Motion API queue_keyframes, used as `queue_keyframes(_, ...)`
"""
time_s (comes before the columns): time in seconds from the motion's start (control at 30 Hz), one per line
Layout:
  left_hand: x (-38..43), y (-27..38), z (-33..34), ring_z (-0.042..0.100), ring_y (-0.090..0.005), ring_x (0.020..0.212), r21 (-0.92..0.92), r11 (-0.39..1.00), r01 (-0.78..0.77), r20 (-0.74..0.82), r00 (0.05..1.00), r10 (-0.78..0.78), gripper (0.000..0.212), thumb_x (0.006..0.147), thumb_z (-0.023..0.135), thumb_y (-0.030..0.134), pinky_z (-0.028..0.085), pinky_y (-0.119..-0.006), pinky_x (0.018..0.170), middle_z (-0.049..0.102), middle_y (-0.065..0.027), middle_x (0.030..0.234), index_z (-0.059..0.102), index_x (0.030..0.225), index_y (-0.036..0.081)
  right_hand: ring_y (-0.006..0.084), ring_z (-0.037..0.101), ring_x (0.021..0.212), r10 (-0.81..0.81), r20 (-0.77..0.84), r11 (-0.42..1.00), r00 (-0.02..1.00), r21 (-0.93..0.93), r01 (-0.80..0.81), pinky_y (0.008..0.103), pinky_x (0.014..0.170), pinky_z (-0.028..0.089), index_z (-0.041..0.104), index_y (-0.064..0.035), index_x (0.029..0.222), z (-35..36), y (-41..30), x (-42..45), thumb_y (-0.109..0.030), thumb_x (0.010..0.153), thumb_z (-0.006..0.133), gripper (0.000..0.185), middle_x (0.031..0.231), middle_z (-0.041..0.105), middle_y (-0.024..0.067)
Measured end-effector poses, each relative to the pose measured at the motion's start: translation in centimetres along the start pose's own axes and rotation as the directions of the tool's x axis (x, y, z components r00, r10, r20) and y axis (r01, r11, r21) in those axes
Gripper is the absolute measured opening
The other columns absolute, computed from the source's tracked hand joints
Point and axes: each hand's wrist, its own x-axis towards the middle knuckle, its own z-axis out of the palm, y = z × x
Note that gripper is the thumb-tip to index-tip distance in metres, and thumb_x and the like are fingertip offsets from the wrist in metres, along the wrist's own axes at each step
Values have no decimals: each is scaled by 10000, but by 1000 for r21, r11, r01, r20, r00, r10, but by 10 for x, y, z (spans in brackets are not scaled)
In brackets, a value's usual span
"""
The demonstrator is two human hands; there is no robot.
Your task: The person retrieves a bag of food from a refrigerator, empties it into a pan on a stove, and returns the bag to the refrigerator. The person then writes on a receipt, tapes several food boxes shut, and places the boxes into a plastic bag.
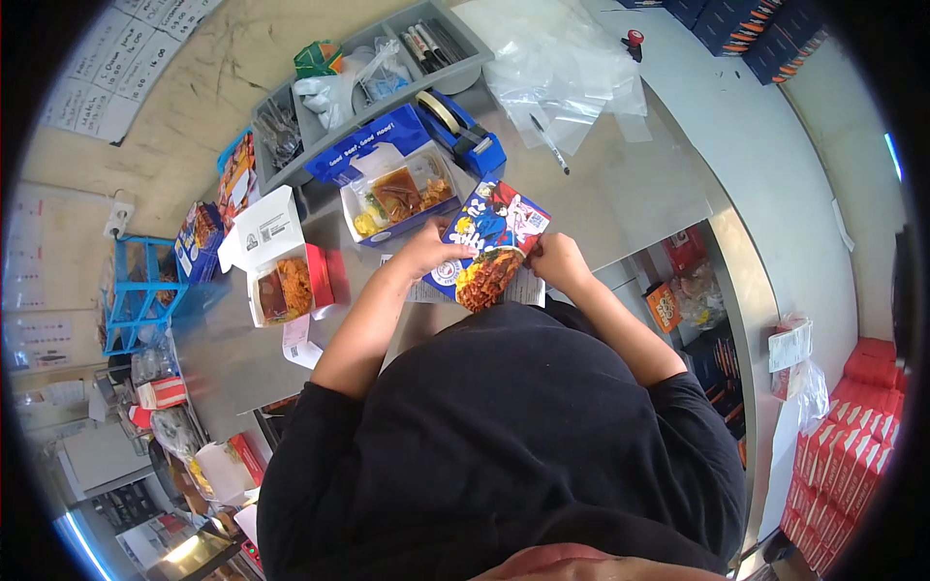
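A printed blue and red cardboard food package is held between my two hands near my body. My left hand grips its left side, thumb on the printed face. At its right edge, my right hand has curled fingers on the cardboard. Beyond my left hand lies an open blue and white meal box with fried chicken, a sauce packet and yellow food inside. Farther left stands an open red and white box holding fried chicken and a dark sauce packet. Printed paper lies partly beneath the held package.
A blue tape dispenser stands beyond the package, beside a grey divided tray with markers and cutlery. Clear plastic bags and a pen lie at the upper right. A blue plastic rack is at the left; receipt paper lies nearer.
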Motion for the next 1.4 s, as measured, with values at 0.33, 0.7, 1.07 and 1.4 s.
queue_keyframes(0.33,-59,94,-3,577,-229,965,-669,740,-70,219,933,286,679,692,702,212,466,-347,844,551,-134,1122,375,1249,3,113,557,660,-335,28,723,942,649,238,245,586,453,429,-26,955,-105,-93,-20,-312,689,753,508,740,594,57)
queue_keyframes(0.7,-29,86,46,588,-276,946,-876,456,156,380,806,454,584,735,653,308,461,-396,873,571,-172,1082,455,1183,-9,97,524,842,-344,-175,466,923,821,329,235,738,435,421,-28,1079,-79,-56,-17,-206,840,599,347,978,525,50)
queue_keyframes(1.07,-42,60,44,482,-170,915,244,866,-436,-256,832,491,558,779,621,139,409,-303,808,488,-112,1121,352,1261,53,163,580,733,206,-198,275,958,951,137,300,669,485,526,-27,989,-103,74,-2,-192,777,625,287,844,565,62)
queue_keyframes(1.4,-21,-61,-88,542,-318,1001,93,988,-121,-837,528,144,438,760,515,112,413,-370,847,551,-194,1111,473,1184,11,315,509,1017,-193,-811,978,552,-116,172,361,862,405,445,35,1160,-137,19,17,-128,746,601,472,1122,506,212)
